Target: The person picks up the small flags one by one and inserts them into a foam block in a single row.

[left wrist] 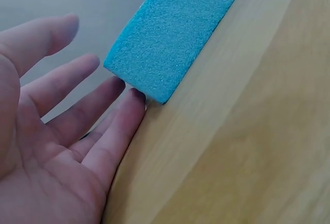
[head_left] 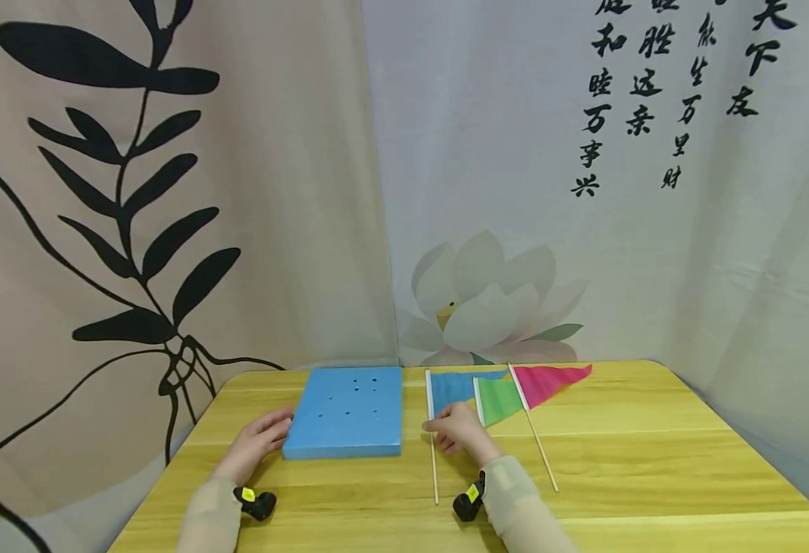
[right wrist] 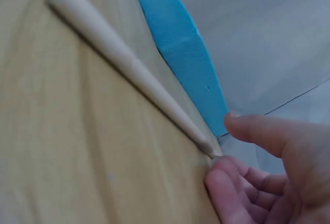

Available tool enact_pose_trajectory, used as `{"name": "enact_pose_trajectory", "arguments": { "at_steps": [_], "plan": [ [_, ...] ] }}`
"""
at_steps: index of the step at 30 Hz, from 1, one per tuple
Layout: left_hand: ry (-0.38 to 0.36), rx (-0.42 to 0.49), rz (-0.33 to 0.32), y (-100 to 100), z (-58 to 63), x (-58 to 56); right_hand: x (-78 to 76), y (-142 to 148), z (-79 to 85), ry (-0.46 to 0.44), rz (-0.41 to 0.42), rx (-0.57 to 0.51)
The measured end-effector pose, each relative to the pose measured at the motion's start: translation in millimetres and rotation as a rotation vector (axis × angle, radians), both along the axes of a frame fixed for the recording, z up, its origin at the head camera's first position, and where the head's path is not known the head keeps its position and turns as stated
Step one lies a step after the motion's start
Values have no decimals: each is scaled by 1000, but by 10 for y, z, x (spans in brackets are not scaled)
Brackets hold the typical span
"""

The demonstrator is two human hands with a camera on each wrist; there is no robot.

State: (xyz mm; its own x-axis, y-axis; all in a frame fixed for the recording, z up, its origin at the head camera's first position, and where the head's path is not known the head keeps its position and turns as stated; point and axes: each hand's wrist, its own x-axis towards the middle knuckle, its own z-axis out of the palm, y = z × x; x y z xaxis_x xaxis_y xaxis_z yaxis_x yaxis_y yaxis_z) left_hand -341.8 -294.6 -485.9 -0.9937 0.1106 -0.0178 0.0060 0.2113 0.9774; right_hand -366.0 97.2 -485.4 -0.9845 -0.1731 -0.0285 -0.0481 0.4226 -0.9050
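Observation:
A blue foam board [head_left: 349, 399] with small holes in its top lies flat on the table. My left hand [head_left: 260, 438] is at its left side, fingers extended and fingertips right at the edge of the foam [left wrist: 165, 38] in the left wrist view. My right hand [head_left: 461, 432] is over the wooden stick [head_left: 435, 476] of a blue pennant flag [head_left: 449, 388]. In the right wrist view the stick [right wrist: 134, 69] runs to the fingertips, while the thumb [right wrist: 252, 128] stands apart from them. The hand covers part of the stick.
Beside the right hand lie a green pennant flag [head_left: 499, 401] and a pink one [head_left: 549, 382], whose stick [head_left: 542, 449] points toward the front. Behind the wooden table [head_left: 653, 453] hangs a printed curtain [head_left: 293, 192]. Each wrist wears a black camera.

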Motion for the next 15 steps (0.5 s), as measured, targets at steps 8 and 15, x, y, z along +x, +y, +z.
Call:
{"name": "enact_pose_trajectory", "arguments": {
  "at_steps": [8,15],
  "plan": [
    [7,-65,-10,9,-20,0,-3,-59,-19,79,-11,51],
    [25,-88,-8,25,-50,14,79,-95,2,124,-7,164]
  ]
}}
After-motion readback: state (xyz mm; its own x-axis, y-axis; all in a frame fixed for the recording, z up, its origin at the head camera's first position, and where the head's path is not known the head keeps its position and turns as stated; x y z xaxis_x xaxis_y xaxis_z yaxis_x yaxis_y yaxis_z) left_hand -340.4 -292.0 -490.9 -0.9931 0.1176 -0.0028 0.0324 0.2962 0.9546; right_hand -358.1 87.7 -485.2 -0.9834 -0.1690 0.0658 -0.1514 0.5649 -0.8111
